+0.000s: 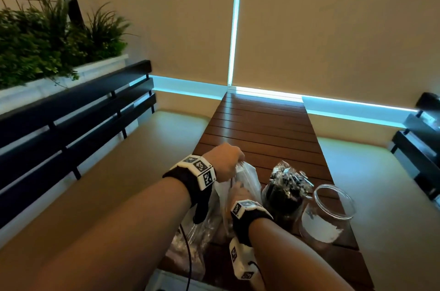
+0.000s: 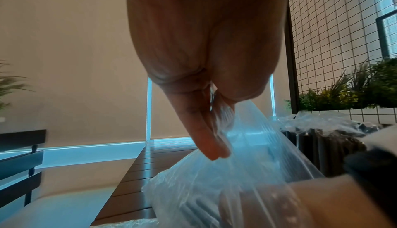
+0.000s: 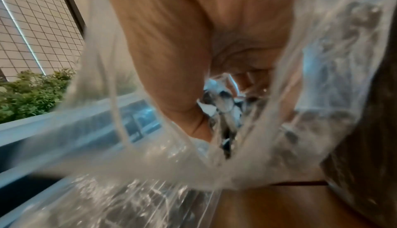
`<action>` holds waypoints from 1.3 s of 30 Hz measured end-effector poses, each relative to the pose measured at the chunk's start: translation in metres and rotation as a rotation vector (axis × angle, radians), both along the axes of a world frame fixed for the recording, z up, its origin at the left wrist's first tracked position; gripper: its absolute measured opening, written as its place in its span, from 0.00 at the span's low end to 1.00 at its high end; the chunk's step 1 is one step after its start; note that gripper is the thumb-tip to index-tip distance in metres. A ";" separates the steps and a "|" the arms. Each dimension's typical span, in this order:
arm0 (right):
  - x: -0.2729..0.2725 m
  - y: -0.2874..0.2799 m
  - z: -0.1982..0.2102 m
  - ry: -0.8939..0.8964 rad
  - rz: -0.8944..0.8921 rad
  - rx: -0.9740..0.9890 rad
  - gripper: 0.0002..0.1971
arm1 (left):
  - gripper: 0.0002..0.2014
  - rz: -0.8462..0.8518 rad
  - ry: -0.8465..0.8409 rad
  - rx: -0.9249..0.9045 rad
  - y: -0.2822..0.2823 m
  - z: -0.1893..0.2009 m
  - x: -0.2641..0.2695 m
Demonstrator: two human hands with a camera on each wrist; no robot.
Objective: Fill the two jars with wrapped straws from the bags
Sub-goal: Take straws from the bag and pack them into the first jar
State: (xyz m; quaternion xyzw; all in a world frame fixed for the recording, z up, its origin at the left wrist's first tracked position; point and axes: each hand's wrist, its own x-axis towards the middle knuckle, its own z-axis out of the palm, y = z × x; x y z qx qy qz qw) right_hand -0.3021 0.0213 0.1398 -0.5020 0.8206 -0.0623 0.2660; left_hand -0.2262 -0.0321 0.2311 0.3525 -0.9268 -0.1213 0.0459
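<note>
A clear plastic bag [image 1: 247, 178] stands on the near end of the wooden table [image 1: 262, 124]. My left hand [image 1: 238, 162] pinches its top rim and holds it up, as the left wrist view shows with the fingers [image 2: 206, 126] on the film [image 2: 247, 163]. My right hand [image 1: 237, 189] is down inside the bag; in the right wrist view its thumb and fingers curl round a bunch of wrapped straws [image 3: 223, 102]. To the right stands a jar [image 1: 285, 205] packed with dark wrapped straws. A second clear glass jar [image 1: 331, 212] beside it looks empty.
Another crumpled clear bag [image 1: 190, 240] lies at the table's near left edge under my left forearm. Beige bench seats flank the table, with black slatted backs [image 1: 71, 138] and a planter [image 1: 47, 57] at left. The far half of the table is bare wood.
</note>
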 end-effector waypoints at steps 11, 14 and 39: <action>-0.008 -0.029 0.039 0.129 0.058 -0.079 0.24 | 0.06 0.049 -0.031 -0.111 -0.041 -0.017 -0.012; -0.009 -0.030 0.062 0.154 0.153 -0.065 0.13 | 0.02 0.144 0.062 -0.082 -0.054 -0.023 -0.015; -0.072 0.055 0.116 0.091 -0.112 -0.732 0.13 | 0.37 0.082 1.020 0.803 -0.013 0.054 -0.035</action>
